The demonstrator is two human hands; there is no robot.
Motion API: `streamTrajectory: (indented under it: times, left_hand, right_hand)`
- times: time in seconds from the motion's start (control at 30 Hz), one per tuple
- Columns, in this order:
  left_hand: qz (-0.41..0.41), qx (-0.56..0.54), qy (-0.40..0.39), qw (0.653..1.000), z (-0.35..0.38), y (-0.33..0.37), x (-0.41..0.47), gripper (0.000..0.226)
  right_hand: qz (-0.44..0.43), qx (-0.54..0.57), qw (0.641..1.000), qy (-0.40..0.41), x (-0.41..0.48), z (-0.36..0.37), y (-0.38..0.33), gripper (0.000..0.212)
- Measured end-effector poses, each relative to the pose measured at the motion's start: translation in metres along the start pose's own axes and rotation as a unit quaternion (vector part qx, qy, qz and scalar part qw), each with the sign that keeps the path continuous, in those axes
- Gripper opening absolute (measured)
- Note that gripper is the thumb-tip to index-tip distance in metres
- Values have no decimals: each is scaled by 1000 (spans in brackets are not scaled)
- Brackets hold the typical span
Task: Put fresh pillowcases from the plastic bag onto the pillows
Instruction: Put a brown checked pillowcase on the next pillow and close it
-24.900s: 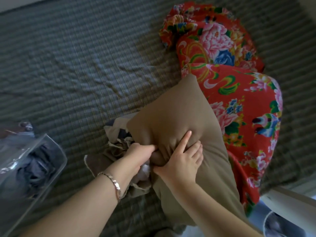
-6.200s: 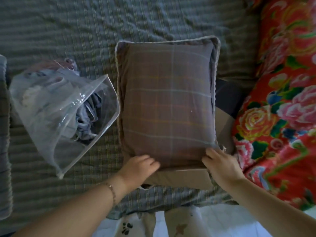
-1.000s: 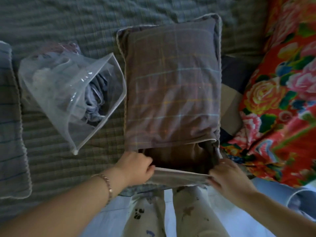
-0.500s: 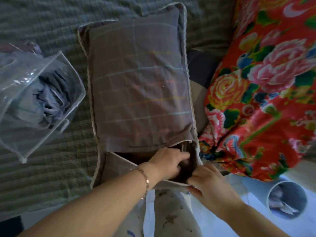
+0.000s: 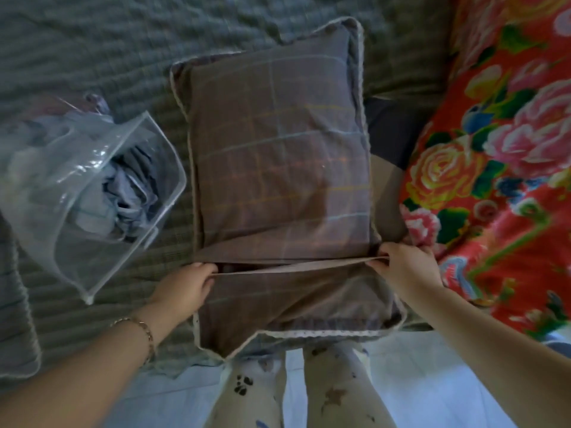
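Note:
A pillow lies in the middle of the bed inside a purple-grey plaid pillowcase (image 5: 278,156) with a pale lace border. Near its front end the case's inner flap (image 5: 293,267) is stretched taut across the pillow. My left hand (image 5: 185,285) pinches the flap's left end and my right hand (image 5: 404,267) pinches its right end. The pillow itself is covered by the case. To the left lies a clear plastic bag (image 5: 77,186), its mouth open toward the pillow, with crumpled blue-grey fabric (image 5: 129,193) inside.
A red floral quilt (image 5: 500,156) is piled along the right side. A second plaid-cased pillow (image 5: 15,319) shows at the left edge. A dark and tan cloth (image 5: 386,149) lies between pillow and quilt. Green-grey striped sheet (image 5: 108,50) covers the bed; my patterned trouser legs (image 5: 293,390) stand at its front edge.
My left hand came out of the case's opening and went to the left end. Both hands now pull the flap tight over the pillow's end, and the brown pillow no longer shows.

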State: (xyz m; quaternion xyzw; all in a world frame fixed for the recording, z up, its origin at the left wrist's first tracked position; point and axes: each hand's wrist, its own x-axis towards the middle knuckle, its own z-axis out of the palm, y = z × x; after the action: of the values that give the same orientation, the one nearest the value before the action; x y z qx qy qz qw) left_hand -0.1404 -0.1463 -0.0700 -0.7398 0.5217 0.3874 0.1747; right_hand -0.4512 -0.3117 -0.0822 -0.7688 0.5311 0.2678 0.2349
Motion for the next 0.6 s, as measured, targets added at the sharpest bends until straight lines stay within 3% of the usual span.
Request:
streamTrajectory:
  times: [0.07,0.13,0.23,0.27,0.33,0.4,0.43,0.5,0.6]
  left_hand:
    - [28,-94,70,993,11,-18,-1,23]
    - [48,-178,170,968,13,-15,-2,18]
    - [-38,-241,248,938,17,-20,5,23]
    - [-99,-252,219,938,24,-27,12,33]
    - [-212,-324,71,919,38,-40,20,55]
    - [-263,-472,-27,841,46,-45,24,47]
    - [-279,-525,-41,803,47,-44,25,35]
    - [-279,-552,-21,785,49,-45,28,25]
    - [-235,-604,5,762,42,-40,24,22]
  right_hand:
    - [83,14,996,8,5,12,-16,18]
    - [172,61,982,41,1,26,-34,24]
    - [241,175,948,110,-21,37,-68,44]
    - [210,197,946,149,-33,39,-80,45]
    - [95,193,953,215,-55,46,-114,47]
    - [-29,198,963,181,-71,52,-145,47]
    - [-71,206,969,119,-73,54,-161,42]
    - [-104,213,971,-2,-70,56,-195,31]
    - [-90,237,966,-47,-50,56,-235,32]
